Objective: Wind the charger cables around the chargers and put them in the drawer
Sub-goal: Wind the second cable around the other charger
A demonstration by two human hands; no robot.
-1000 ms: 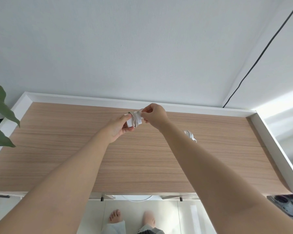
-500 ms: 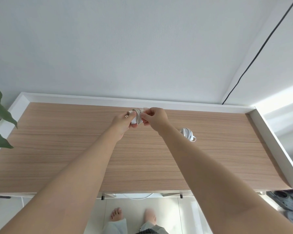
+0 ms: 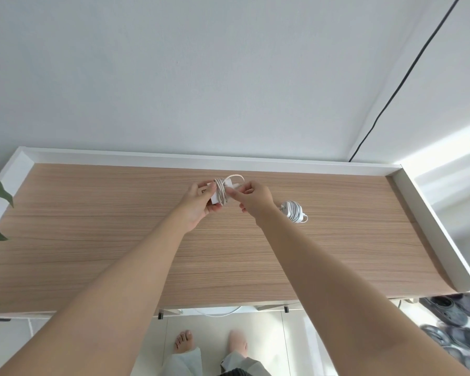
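Though unlabelled, charger (image 3: pixel 219 195) in hands

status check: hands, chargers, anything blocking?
Left hand grips white charger; right hand pinches its cable end, last loop loose. Second charger wound, on desk. Nothing blocking.

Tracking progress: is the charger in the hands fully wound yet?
Not yet. The charger has coils round it, but a loose cable loop sticks out.
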